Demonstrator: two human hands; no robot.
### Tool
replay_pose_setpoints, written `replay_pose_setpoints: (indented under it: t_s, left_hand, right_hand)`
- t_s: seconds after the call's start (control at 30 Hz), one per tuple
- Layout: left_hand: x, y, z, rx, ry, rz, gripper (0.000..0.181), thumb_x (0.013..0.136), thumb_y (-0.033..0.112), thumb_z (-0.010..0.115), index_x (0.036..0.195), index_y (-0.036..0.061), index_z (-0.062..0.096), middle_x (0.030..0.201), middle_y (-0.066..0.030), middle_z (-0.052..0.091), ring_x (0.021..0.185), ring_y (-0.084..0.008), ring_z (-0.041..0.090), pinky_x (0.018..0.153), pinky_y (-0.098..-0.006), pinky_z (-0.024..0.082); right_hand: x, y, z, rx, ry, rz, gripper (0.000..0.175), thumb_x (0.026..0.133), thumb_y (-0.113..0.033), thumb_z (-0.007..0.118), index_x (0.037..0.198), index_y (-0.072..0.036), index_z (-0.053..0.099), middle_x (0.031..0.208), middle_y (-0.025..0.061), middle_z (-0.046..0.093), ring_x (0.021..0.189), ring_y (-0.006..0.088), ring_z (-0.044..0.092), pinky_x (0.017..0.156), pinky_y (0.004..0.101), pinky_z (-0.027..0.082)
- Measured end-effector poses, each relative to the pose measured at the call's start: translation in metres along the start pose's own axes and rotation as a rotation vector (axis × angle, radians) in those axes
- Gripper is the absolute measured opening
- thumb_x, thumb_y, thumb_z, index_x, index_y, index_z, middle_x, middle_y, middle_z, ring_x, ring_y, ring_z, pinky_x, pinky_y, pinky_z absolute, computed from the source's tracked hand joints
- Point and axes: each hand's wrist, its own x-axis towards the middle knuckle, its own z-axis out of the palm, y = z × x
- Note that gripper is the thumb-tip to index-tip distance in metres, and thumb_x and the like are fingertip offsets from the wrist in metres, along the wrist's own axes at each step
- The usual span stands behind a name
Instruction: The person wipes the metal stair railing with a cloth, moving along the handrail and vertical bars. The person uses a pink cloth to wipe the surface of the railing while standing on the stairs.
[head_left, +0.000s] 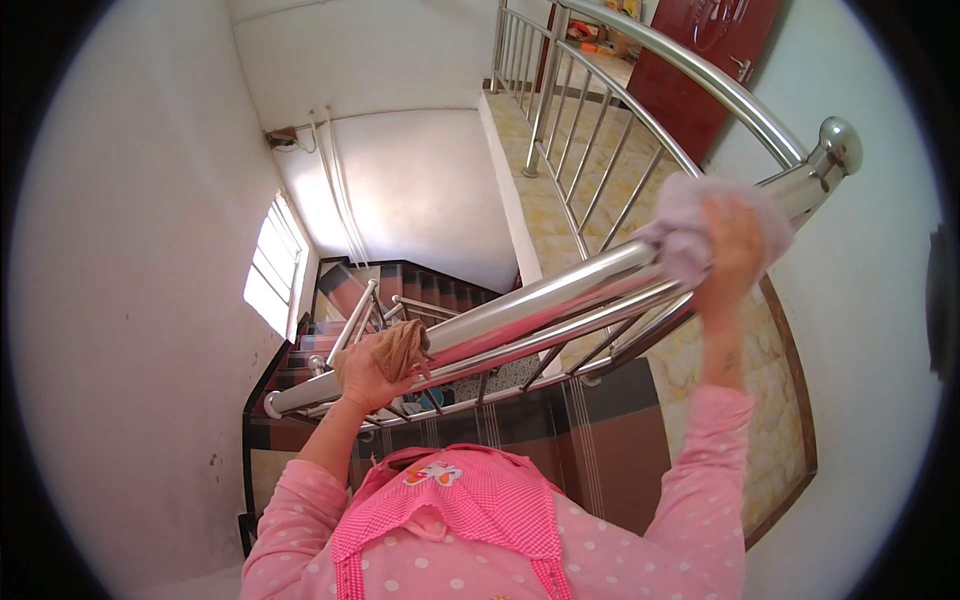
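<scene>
A thick stainless steel handrail (540, 292) slants across the view in front of me, from lower left to upper right. My left hand (371, 371) grips a bunched brown cloth (401, 349) against the rail near its lower end. Farther up, my right hand (731, 244) presses a pale lilac cloth (682, 217) onto the rail, close to the round steel end knob (840, 142). The right hand and its cloth are slightly blurred. Its cloth hides part of the upper rail.
Beneath the rail run thinner bars and brown stair steps (615, 465). A second steel railing (645, 120) borders a tiled landing (517, 127) by a red door (697, 67). At left are a white wall (150, 300), a bright window (274, 262) and lower stairs (442, 289).
</scene>
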Motion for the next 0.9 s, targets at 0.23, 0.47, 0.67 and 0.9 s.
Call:
replay_pose_setpoints:
  t_s: [0.23,0.47,0.67,0.9]
  left_hand:
    - [0.0,0.005,-0.002,-0.019,0.008,-0.013,0.075,0.063,0.037,0.081,0.131,0.0139,0.059,0.118,-0.0107,0.063,0.107,-0.0309,0.061,0.096,-0.041,0.048]
    - [0.002,-0.001,0.006,0.032,-0.003,-0.037,0.078,0.06,0.045,0.083,0.128,0.0157,0.06,0.117,-0.0101,0.063,0.11,-0.0317,0.06,0.097,-0.0462,0.044]
    - [-0.001,-0.002,0.005,0.025,-0.011,-0.035,0.077,0.061,0.046,0.083,0.128,0.0161,0.06,0.118,-0.0099,0.063,0.111,-0.0318,0.058,0.098,-0.0459,0.042]
    - [-0.002,0.0,0.0,0.031,0.001,-0.022,0.082,0.059,0.039,0.085,0.133,0.0143,0.059,0.12,-0.0106,0.064,0.11,-0.0293,0.061,0.1,-0.0411,0.046]
  right_hand:
    - [-0.059,-0.183,0.012,0.487,-0.333,-0.136,0.041,0.085,-0.017,0.057,0.124,-0.007,0.065,0.135,0.0087,0.06,0.133,0.0298,0.049,0.113,0.0487,0.03]
    - [-0.076,-0.204,0.017,0.51,-0.348,-0.213,0.043,0.087,-0.017,0.055,0.129,-0.009,0.062,0.142,0.0055,0.055,0.137,0.0261,0.045,0.114,0.043,0.031]
    - [-0.049,-0.084,0.009,0.195,-0.164,-0.084,0.048,0.085,-0.02,0.06,0.133,-0.011,0.061,0.14,0.0054,0.057,0.133,0.0278,0.048,0.113,0.0476,0.03]
    - [0.01,0.066,-0.011,-0.044,0.046,-0.028,0.053,0.084,-0.025,0.068,0.134,-0.01,0.059,0.139,0.0045,0.058,0.134,0.0294,0.047,0.111,0.0446,0.032]
